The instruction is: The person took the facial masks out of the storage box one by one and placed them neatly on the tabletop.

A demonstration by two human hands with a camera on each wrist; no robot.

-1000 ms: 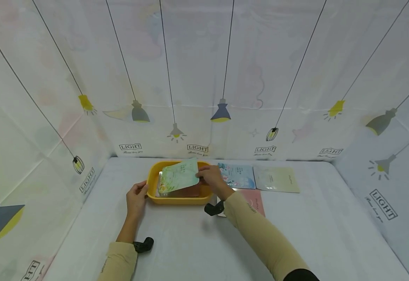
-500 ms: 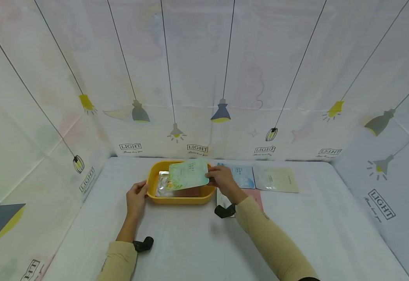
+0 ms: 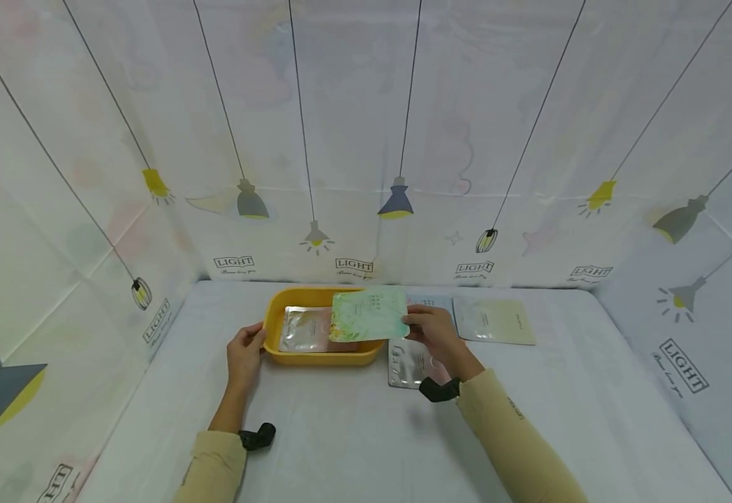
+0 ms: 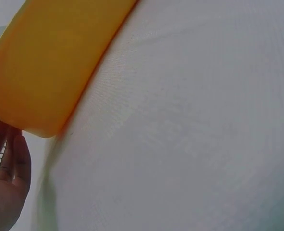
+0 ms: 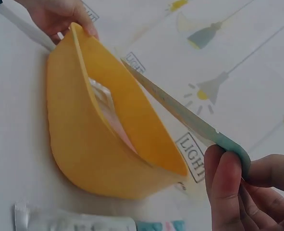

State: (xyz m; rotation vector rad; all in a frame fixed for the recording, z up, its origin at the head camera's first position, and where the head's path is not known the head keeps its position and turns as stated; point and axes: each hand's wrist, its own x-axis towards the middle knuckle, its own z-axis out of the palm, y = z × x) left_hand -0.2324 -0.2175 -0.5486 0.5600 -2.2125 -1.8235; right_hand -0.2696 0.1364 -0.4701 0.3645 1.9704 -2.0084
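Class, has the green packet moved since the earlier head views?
Yes, rightward: the green packet now juts past the right end of the tray, which has stayed put.

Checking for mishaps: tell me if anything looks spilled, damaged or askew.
Nothing stands out: no spill or damage shows. The right hand holds the green packet, the left hand the yellow tray. The beige packet lies flat; the blue packet is too hidden to judge fully.

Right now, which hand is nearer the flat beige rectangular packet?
Right hand: just left of the beige packet, pinching a flat green packet. Left hand: farther left, holding the yellow plastic tub.
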